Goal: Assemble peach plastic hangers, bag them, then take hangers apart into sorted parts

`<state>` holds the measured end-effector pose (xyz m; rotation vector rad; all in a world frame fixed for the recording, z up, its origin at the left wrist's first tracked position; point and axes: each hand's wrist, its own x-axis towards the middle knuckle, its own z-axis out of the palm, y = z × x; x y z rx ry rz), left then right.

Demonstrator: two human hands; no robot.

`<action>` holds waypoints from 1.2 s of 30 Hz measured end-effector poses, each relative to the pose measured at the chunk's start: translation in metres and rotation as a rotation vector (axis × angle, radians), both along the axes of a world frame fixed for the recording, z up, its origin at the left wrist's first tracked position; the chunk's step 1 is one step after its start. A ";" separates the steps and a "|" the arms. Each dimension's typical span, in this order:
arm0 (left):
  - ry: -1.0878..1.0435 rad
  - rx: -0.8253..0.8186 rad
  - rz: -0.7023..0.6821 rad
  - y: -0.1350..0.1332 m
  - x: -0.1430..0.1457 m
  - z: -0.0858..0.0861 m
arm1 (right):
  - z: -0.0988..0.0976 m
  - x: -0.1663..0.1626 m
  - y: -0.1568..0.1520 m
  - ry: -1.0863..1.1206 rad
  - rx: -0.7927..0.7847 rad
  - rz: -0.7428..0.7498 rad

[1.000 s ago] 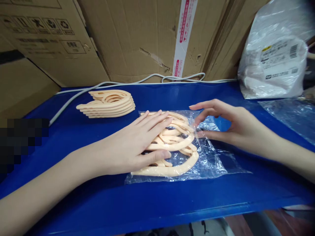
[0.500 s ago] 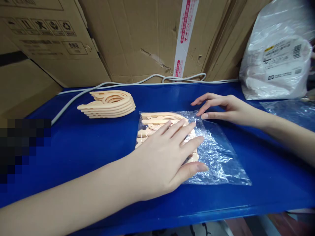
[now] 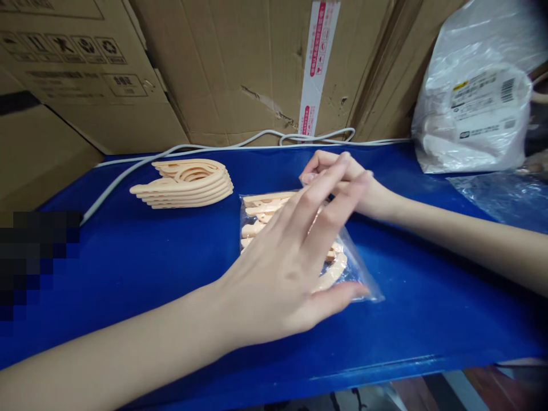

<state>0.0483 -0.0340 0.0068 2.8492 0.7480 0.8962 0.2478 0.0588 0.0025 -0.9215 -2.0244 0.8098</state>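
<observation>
A clear plastic bag (image 3: 363, 279) lies on the blue tabletop, with beige curved pieces (image 3: 256, 229) inside that look like folded hangers. Over it is my left hand (image 3: 295, 257), fingers spread and slightly raised, thumb stretched to the right near the bag's loose end. My right hand (image 3: 342, 180) is at the bag's upper right, fingers curled and closed on the film there; its grip is partly hidden behind my left fingers. To the left stands a neat stack of similar beige pieces (image 3: 188, 185), touched by neither hand.
Cardboard boxes (image 3: 231, 68) wall off the back and left. A white cable (image 3: 171, 150) runs along the rear of the blue tabletop (image 3: 149, 257). At the right back stands a white plastic package (image 3: 475, 120) with a label, beside more clear film (image 3: 483, 194).
My right hand has moved left and closed at the bag's edge. The bag's loose right end has drawn in leftward. My left fingers have lifted off the bag.
</observation>
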 end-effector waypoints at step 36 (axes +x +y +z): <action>0.269 0.290 0.144 -0.033 0.004 -0.001 | 0.011 -0.015 -0.008 -0.654 0.460 -0.011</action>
